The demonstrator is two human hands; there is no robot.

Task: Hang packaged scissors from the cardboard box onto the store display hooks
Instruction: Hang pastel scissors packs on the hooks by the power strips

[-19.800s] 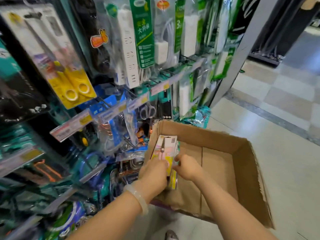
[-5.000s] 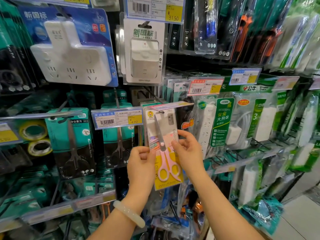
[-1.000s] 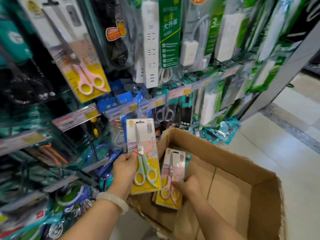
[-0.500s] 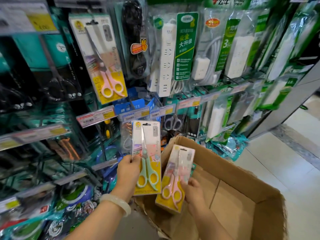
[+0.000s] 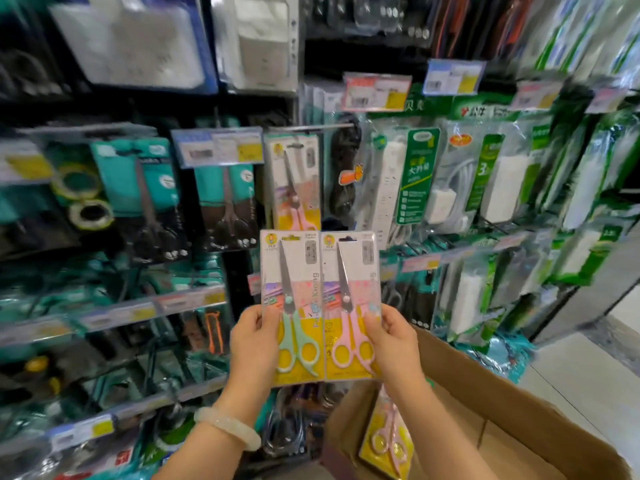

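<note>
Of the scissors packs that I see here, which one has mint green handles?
The pack in the left hand, the green-handled pack. The pack in the right hand, the hanging one and the one in the cardboard box have pink handles.

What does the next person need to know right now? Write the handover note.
Left hand grips the green-handled scissors pack; right hand grips the pink-handled scissors pack. Both packs are held upright, side by side, just below the display hook.
Done: one pink-handled pack already hangs on that hook.
Left: hang both held packs, then the pack still in the cardboard box at lower right. Whether more packs lie in the box cannot be seen.
</note>
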